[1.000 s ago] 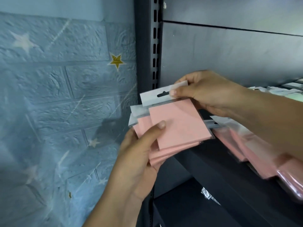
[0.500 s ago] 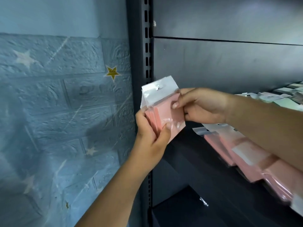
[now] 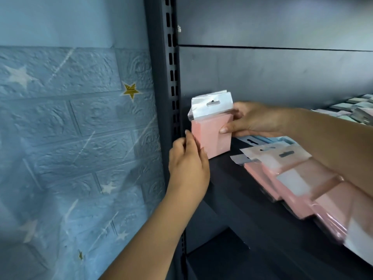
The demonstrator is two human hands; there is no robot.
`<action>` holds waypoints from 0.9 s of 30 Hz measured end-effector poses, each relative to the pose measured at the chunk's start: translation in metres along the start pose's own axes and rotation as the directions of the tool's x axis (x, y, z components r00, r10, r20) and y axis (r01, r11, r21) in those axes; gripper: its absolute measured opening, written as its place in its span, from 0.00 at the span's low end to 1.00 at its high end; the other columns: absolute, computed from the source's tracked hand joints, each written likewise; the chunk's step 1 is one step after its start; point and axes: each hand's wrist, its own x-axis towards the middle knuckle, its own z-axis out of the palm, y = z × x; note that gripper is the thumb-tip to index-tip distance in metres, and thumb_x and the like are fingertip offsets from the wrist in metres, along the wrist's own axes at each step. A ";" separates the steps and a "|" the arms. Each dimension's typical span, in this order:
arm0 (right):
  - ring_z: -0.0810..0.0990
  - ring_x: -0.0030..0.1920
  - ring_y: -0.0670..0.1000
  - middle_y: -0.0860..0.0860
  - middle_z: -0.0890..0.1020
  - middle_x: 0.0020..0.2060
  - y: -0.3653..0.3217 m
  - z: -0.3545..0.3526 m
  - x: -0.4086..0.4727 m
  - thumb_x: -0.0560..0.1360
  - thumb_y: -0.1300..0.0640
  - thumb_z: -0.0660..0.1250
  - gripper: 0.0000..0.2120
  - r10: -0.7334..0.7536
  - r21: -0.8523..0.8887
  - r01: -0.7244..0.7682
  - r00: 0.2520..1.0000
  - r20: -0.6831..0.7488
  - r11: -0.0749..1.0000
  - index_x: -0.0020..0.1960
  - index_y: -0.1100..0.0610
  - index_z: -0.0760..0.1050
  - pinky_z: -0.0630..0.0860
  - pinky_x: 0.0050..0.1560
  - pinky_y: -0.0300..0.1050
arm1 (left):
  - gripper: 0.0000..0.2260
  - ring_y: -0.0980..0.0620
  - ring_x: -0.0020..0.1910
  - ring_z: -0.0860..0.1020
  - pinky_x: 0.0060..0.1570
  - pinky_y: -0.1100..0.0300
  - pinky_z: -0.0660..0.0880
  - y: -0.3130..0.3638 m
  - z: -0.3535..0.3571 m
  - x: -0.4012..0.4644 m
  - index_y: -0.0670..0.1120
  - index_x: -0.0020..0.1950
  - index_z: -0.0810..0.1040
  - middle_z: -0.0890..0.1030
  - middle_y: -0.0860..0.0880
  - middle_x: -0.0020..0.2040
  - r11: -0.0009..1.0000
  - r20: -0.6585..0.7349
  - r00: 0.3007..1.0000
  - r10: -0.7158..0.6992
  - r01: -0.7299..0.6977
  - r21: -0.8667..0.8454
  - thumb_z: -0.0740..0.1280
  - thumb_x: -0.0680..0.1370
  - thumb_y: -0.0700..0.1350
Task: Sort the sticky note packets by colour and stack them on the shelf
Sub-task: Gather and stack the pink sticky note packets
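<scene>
Both hands are holding an upright bundle of pink plastic-wrapped sticky note packets [image 3: 210,136] on the dark metal shelf [image 3: 238,190]: the left hand [image 3: 187,164], at 7 o'clock, is pinching its edge with a curled grip, and the right hand [image 3: 252,120], at 3 o'clock, is apparently clasping its far side.

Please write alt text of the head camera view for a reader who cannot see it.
Two bare hands, left hand and right hand, stand a bundle of pink sticky note packets in clear sleeves upright at the left end of a dark metal shelf. More pink packets lie flat to the right.

Left hand [image 3: 188,166] and right hand [image 3: 255,120] each keep a curled grip.
</scene>
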 end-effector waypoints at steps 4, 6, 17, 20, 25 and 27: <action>0.78 0.52 0.44 0.48 0.78 0.56 0.002 -0.005 -0.001 0.74 0.61 0.67 0.16 0.066 -0.063 -0.068 0.997 -0.033 0.996 0.60 0.52 0.71 0.74 0.52 0.38 | 0.24 0.47 0.67 0.66 0.68 0.51 0.61 0.008 -0.002 0.014 0.43 0.76 0.53 0.63 0.46 0.69 0.996 0.145 0.986 -0.084 0.079 0.039 0.54 0.81 0.48; 0.78 0.55 0.47 0.50 0.78 0.56 0.002 -0.008 -0.001 0.74 0.61 0.66 0.16 0.071 -0.067 -0.075 0.996 -0.059 0.995 0.61 0.55 0.71 0.73 0.55 0.41 | 0.19 0.45 0.61 0.71 0.63 0.51 0.67 0.008 -0.001 0.022 0.41 0.70 0.65 0.70 0.43 0.64 0.994 0.182 0.978 -0.101 0.108 -0.026 0.56 0.81 0.47; 0.79 0.48 0.45 0.48 0.81 0.48 0.008 -0.008 0.006 0.74 0.57 0.68 0.11 0.069 -0.095 -0.084 0.986 -0.150 0.992 0.56 0.56 0.75 0.76 0.51 0.39 | 0.18 0.50 0.57 0.73 0.48 0.69 0.63 -0.003 0.005 0.023 0.45 0.69 0.70 0.74 0.46 0.59 0.999 -0.040 0.999 -0.037 0.036 -0.038 0.59 0.80 0.47; 0.78 0.45 0.46 0.49 0.79 0.43 0.000 -0.013 -0.001 0.72 0.48 0.68 0.14 0.185 -0.335 -0.214 0.976 -0.119 0.918 0.51 0.56 0.75 0.75 0.51 0.41 | 0.16 0.53 0.52 0.74 0.44 0.69 0.64 -0.004 0.005 0.019 0.44 0.63 0.74 0.75 0.47 0.57 0.995 -0.050 0.996 -0.068 0.064 -0.079 0.62 0.78 0.48; 0.79 0.43 0.50 0.52 0.81 0.44 -0.014 -0.018 -0.014 0.72 0.45 0.66 0.17 0.323 -0.553 -0.298 0.945 -0.054 0.778 0.50 0.58 0.75 0.75 0.47 0.41 | 0.23 0.53 0.62 0.71 0.59 0.64 0.66 0.002 -0.001 0.007 0.45 0.71 0.66 0.72 0.49 0.65 0.978 -0.048 0.993 -0.105 0.094 -0.185 0.64 0.77 0.49; 0.78 0.42 0.50 0.52 0.80 0.41 -0.018 -0.020 -0.017 0.72 0.42 0.66 0.18 0.350 -0.606 -0.337 0.931 -0.102 0.721 0.47 0.57 0.75 0.74 0.44 0.41 | 0.23 0.54 0.64 0.69 0.64 0.62 0.65 0.006 -0.007 -0.005 0.46 0.71 0.67 0.71 0.51 0.63 0.969 -0.106 0.991 -0.080 0.053 -0.243 0.63 0.77 0.50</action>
